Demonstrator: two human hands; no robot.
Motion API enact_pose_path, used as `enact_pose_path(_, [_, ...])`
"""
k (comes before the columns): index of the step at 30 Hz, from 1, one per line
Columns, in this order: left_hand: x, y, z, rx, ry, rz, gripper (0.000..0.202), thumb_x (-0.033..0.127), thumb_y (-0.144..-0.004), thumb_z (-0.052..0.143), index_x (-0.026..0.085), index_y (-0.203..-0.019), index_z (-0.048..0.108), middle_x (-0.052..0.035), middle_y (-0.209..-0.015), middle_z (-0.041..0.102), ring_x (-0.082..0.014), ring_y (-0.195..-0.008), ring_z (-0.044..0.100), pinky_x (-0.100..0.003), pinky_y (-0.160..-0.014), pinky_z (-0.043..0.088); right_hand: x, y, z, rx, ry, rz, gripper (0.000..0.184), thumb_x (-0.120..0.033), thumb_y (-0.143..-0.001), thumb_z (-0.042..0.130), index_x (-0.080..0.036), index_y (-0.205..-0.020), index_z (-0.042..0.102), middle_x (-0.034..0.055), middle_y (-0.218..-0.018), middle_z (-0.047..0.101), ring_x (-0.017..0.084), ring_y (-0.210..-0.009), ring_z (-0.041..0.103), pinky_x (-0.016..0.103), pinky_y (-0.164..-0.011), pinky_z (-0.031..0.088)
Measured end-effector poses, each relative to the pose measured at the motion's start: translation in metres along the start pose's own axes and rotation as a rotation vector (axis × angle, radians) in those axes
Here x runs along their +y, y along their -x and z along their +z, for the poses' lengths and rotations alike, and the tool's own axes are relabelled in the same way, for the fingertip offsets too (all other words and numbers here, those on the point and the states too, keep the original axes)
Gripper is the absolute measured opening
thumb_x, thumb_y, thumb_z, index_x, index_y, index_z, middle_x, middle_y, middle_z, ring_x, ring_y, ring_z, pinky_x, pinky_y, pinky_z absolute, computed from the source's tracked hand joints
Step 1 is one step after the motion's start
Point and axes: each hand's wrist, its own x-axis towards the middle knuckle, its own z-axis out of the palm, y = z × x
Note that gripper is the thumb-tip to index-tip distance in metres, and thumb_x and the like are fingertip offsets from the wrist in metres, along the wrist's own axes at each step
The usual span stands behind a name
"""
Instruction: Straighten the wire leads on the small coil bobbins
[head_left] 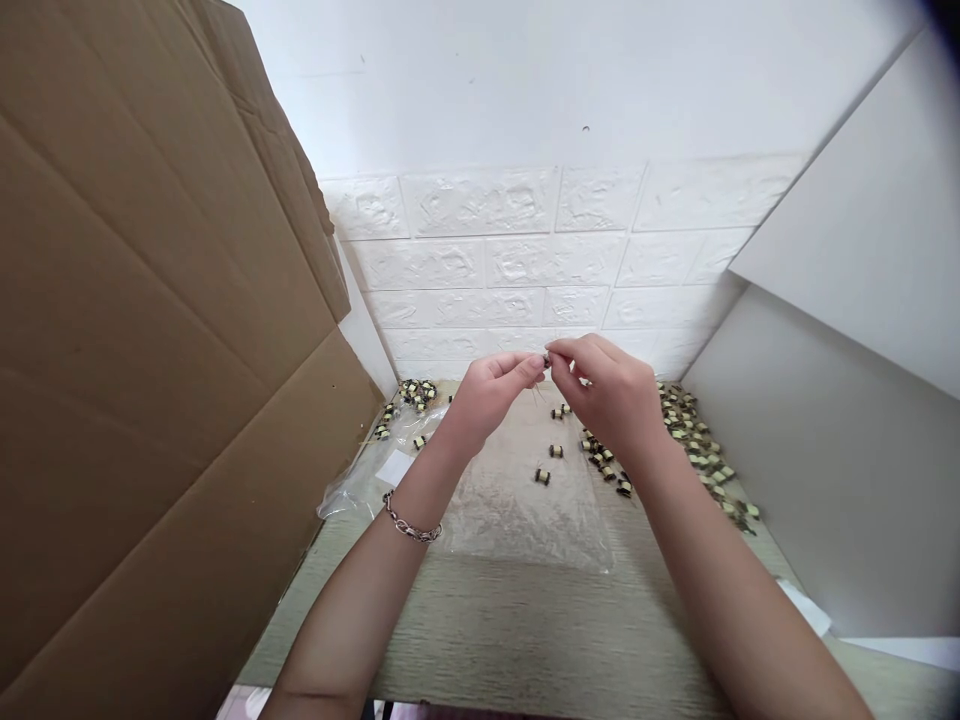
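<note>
A small wire-wound coil (547,361) is held up above the table, and only its dark end and some thin wire leads show. My left hand (501,392) pinches it between thumb and fingers. From the other side, the thumb and fingertips of my right hand (596,375) are closed at the same coil; whether they grip its body or a wire is too small to tell. Below my hands, a few similar coils with yellow middles and dark ends, such as one coil (542,477), lie on a clear plastic bag (517,530).
Many coils (694,435) are heaped at the right, and a smaller pile of coils (418,392) sits at back left. A tall cardboard sheet (165,330) walls the left side; grey-white panels (840,450) stand at right. The white brick wall (480,205) closes the back of the table (525,640).
</note>
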Motion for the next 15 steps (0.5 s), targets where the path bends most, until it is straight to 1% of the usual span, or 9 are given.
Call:
enact_pose_path(2, [-0.0008,-0.0008,-0.0009,-0.005,0.087,-0.048,0.026,0.039,-0.073,0.054,0.014,-0.071,0.060,-0.0015,-0.069,0.053,-0.0106,-0.071,0.047,-0.027,-0.073,0.037,-0.0009,0.0000,-0.0009,0.001,0.018,-0.015,0.017,-0.022,-0.082,0.042,-0.020,-0.083,0.059,-0.0008,-0.069,0.061,0.008,-0.062,0.054,0.020,-0.052,0.034])
enact_pose_path(5, [-0.0017,-0.0009,-0.0018,-0.010,0.157,-0.089,0.025,0.039,-0.072,0.055,0.014,-0.070,0.059,-0.0014,-0.069,0.052,-0.0098,-0.070,0.046,-0.026,-0.071,0.037,-0.0016,0.0004,-0.0013,0.000,0.043,-0.024,0.017,-0.022,-0.082,0.042,-0.020,-0.083,0.059,-0.0005,-0.069,0.061,0.008,-0.061,0.054,0.020,-0.051,0.033])
enact_pose_path(9, [-0.0026,-0.0005,-0.0021,-0.013,0.183,-0.114,0.025,0.039,-0.072,0.054,0.014,-0.070,0.058,-0.0008,-0.069,0.051,-0.0092,-0.068,0.045,-0.025,-0.070,0.035,-0.0013,0.0019,0.0005,0.005,0.052,-0.035,0.017,-0.022,-0.082,0.042,-0.020,-0.083,0.058,-0.0006,-0.069,0.060,0.008,-0.061,0.053,0.020,-0.050,0.032])
enact_pose_path(15, [-0.0043,-0.0011,-0.0022,-0.023,0.207,-0.116,0.024,0.039,-0.073,0.053,0.015,-0.069,0.057,-0.0002,-0.069,0.051,-0.0091,-0.068,0.044,-0.025,-0.070,0.034,-0.0016,0.0028,0.0028,0.004,0.094,-0.063,0.017,-0.022,-0.082,0.042,-0.020,-0.081,0.058,-0.0009,-0.067,0.060,0.008,-0.058,0.052,0.021,-0.048,0.030])
